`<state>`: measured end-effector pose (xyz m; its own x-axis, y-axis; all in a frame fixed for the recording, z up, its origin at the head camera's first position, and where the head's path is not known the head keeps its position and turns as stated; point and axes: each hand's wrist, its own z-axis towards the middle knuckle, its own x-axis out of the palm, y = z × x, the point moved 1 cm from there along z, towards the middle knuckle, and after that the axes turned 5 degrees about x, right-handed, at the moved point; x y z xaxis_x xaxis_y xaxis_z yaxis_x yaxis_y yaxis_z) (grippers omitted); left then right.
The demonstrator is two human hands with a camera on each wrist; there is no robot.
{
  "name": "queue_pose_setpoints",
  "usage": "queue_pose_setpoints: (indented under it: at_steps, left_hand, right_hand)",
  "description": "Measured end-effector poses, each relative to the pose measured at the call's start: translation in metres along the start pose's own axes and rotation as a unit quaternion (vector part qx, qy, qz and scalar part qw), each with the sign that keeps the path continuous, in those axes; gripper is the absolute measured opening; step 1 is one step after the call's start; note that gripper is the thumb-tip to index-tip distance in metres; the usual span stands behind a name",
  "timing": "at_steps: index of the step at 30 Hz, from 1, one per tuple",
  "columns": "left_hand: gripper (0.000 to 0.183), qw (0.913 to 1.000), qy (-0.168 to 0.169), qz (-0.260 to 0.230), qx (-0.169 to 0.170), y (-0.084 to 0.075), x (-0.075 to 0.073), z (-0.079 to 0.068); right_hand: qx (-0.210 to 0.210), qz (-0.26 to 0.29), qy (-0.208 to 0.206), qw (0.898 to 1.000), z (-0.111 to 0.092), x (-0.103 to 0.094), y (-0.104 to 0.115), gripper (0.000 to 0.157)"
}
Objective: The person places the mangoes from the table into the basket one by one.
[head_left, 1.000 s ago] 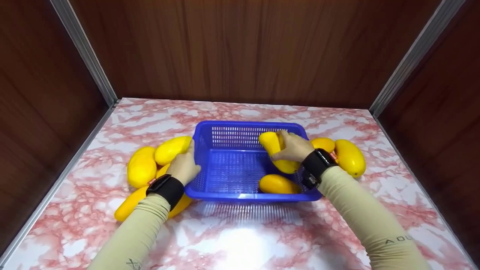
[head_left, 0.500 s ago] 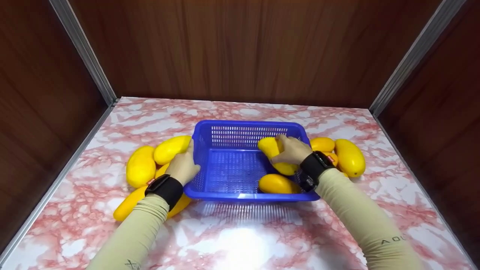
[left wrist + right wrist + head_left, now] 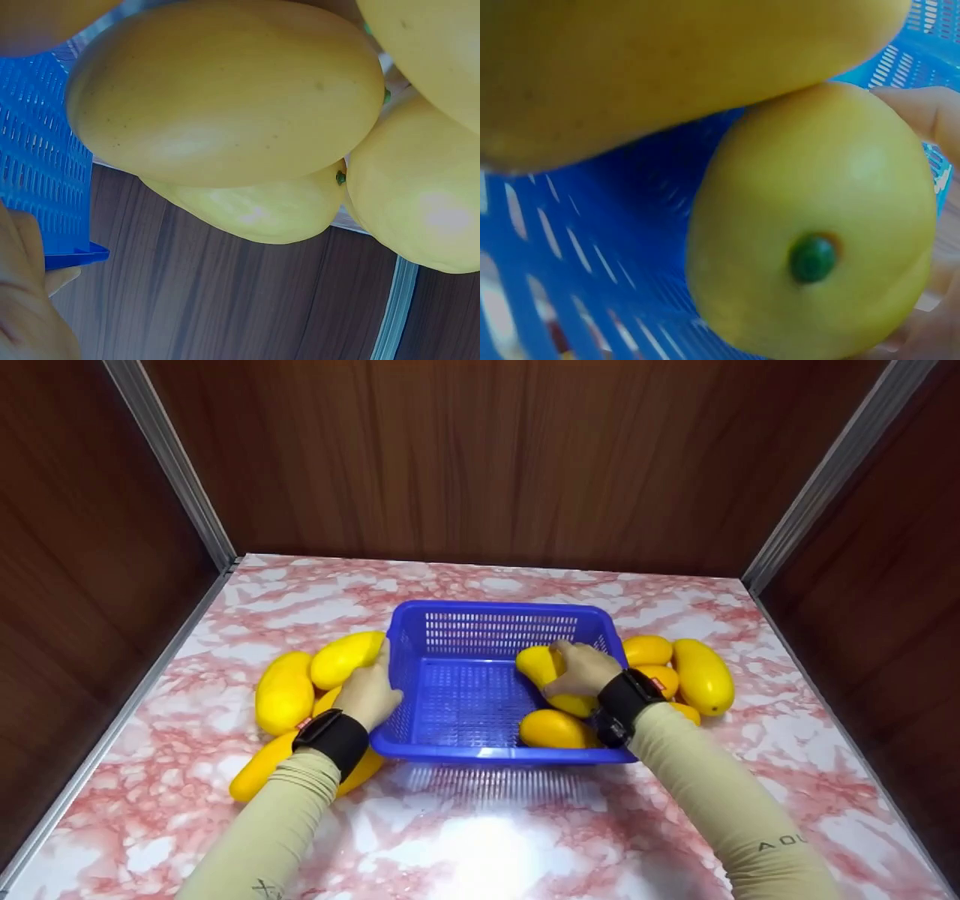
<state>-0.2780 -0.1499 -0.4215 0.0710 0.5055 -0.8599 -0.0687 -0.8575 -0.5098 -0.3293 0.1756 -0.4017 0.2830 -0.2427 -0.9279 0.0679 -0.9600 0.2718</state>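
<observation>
My right hand grips a yellow mango low inside the blue plastic basket. In the right wrist view, the held mango shows its green stem end, with fingers curled along its side. Another mango lies in the basket's near right corner, right beside the held one. My left hand holds the basket's left rim, its thumb on the inner side. The left wrist view shows that hand at the rim of the basket.
Left of the basket, several mangoes lie clustered around my left wrist. More mangoes rest to the right, partly behind my right wrist. The pink marbled table is bounded by brown wood-grain panels with metal corner strips.
My right hand has lowered the mango further into the basket, moving slightly toward the near side. The left hand has stayed on the rim.
</observation>
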Motion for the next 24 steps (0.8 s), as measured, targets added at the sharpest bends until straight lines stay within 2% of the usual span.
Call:
queue_pose_setpoints:
  at_steps: [4,16,24]
  left_hand:
    - [0.088,1.0000,0.001,0.002,-0.003,0.000,0.000,0.000]
    - [0.087,0.9999,-0.012,0.007,0.003,0.000,0.000,0.000]
    - [0.087,0.9999,-0.008,0.007,0.005,-0.001,0.000,0.000]
  right_hand:
    - [0.001,-0.001,0.006,1.000,0.000,0.004,-0.001,0.086]
    - [-0.020,-0.006,-0.014,1.000,-0.001,0.012,0.001,0.087]
    - [-0.015,-0.008,-0.015,1.000,-0.004,0.014,0.004,0.087]
